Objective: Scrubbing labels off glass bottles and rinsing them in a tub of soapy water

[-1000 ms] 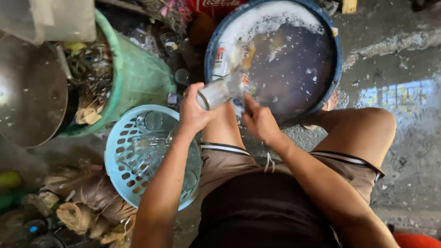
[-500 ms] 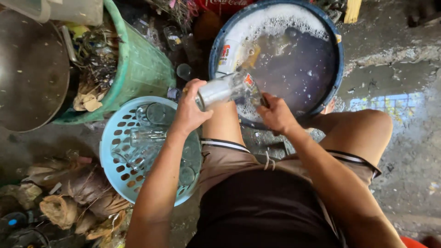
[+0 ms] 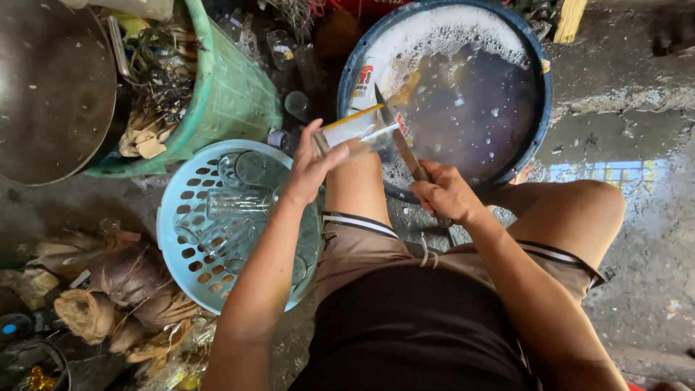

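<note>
My left hand (image 3: 310, 168) grips a clear glass bottle (image 3: 360, 132) with a yellow-edged label, held sideways above my left knee. My right hand (image 3: 447, 194) holds a knife (image 3: 394, 137) whose blade lies against the bottle's label. Both hands are in front of a blue round basin (image 3: 539, 94) filled with dark, foamy water. A light blue perforated basket (image 3: 181, 217) holding several clear glasses stands beside my left leg.
A green basket (image 3: 235, 90) full of scraps and a dark round metal pan (image 3: 51, 87) stand at the upper left. Coconut husks and litter (image 3: 108, 289) lie at the lower left. Wet concrete floor (image 3: 637, 145) stretches to the right.
The bottle has risen a little and turned in my left hand. My right hand has brought the knife blade up onto the label. The view has shifted slightly.
</note>
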